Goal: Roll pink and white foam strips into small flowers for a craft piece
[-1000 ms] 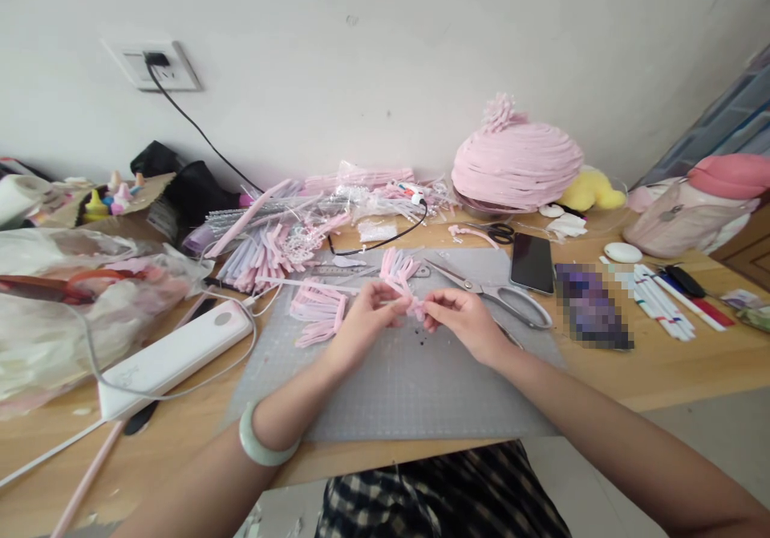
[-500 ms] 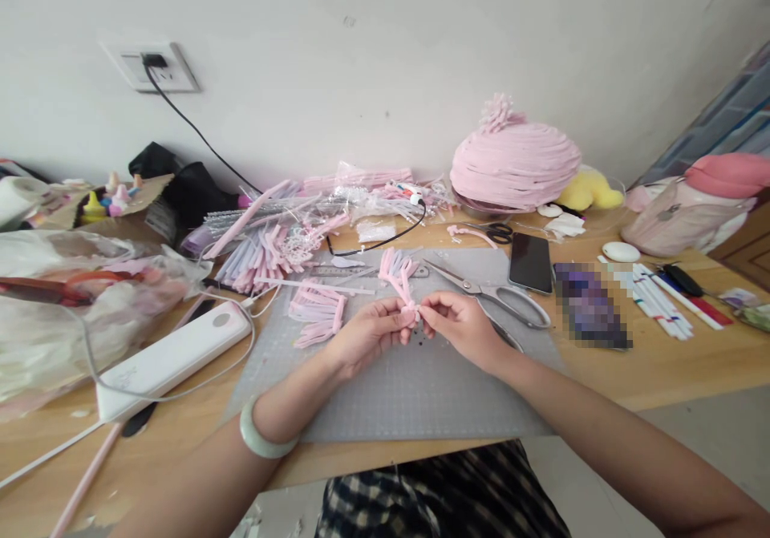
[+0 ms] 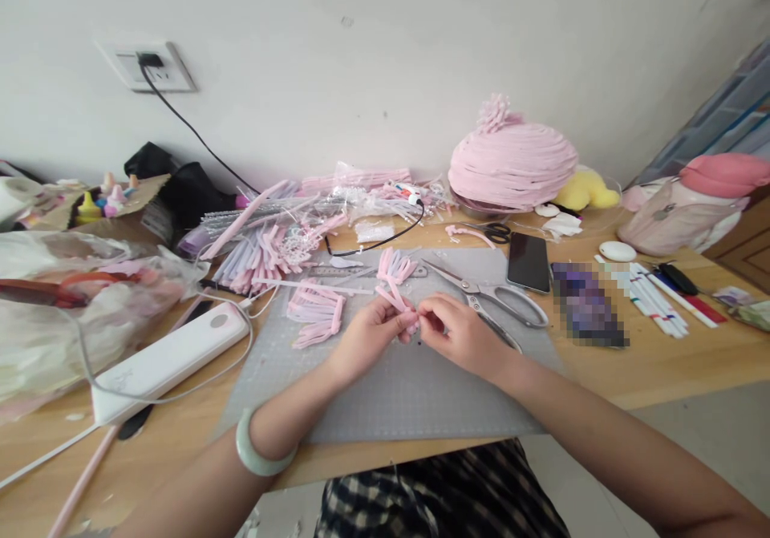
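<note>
My left hand (image 3: 371, 337) is closed on a pink fuzzy pipe cleaner (image 3: 392, 296), which sticks up past the thumb. Against its end my right hand (image 3: 458, 331) pinches with thumb and forefinger; the fingertips hide what lies between them. Just beyond the hands is a small fan of pink and lilac pipe cleaners (image 3: 398, 263); whether it is joined to the held piece I cannot tell. Another pink and lilac bundle (image 3: 316, 312) rests left of my left hand. Large silver scissors (image 3: 481, 291) lie partly opened beyond my right hand. Everything here is over a grey cutting mat (image 3: 415, 410).
Behind the mat are heaped pipe cleaners (image 3: 265, 257) and a metal ruler (image 3: 337, 271). A white power bank-like box (image 3: 172, 362) with cables is at left. A phone (image 3: 528, 262), markers (image 3: 655, 301) and a large pink wound bundle (image 3: 511, 165) are at right.
My fingers have shifted slightly around the pipe cleaner. My left fingers are curled in more, and the strand shows more above the thumb. The view has moved slightly.
</note>
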The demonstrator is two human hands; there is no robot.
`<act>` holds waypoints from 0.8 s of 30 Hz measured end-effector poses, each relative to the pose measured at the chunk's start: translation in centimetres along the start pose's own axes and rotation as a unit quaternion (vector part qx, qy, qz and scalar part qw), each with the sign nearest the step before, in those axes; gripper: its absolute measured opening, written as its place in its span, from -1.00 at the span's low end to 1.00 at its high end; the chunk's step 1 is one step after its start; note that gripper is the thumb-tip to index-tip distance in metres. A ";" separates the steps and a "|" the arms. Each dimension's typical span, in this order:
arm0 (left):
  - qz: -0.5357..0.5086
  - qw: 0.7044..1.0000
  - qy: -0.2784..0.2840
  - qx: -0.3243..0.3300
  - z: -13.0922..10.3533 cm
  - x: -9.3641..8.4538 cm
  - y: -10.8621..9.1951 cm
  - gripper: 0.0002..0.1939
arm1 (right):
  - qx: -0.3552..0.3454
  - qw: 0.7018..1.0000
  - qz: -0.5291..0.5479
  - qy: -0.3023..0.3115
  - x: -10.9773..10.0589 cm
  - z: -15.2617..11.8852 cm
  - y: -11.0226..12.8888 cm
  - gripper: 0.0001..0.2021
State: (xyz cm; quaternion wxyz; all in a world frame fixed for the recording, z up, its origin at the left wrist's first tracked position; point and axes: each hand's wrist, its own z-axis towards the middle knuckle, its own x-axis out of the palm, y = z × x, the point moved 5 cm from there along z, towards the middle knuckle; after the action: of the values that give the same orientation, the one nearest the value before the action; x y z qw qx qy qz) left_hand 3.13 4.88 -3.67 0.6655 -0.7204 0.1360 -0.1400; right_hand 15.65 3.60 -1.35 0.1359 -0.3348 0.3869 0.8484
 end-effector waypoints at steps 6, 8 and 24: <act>0.084 0.996 0.027 0.022 0.1 -0.4 0.1 -0.84 | 0.094 0.990 0.093 0.045 0.3 0.0 -0.6 -0.91; 0.114 0.992 0.037 0.044 0.0 -0.4 -0.2 -0.85 | 0.159 0.972 0.160 0.060 0.7 -0.1 -1.2 -0.88; -0.199 0.963 0.098 -0.150 -0.4 0.7 0.4 -0.76 | 0.071 0.986 0.118 0.090 -0.3 0.0 -0.5 -0.91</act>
State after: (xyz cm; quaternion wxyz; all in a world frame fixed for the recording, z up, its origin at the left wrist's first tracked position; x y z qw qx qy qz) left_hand 3.67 4.22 -4.03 0.4916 -0.8076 0.0739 -0.3173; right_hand 16.07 3.92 -1.42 0.0231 -0.3513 0.4939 0.7951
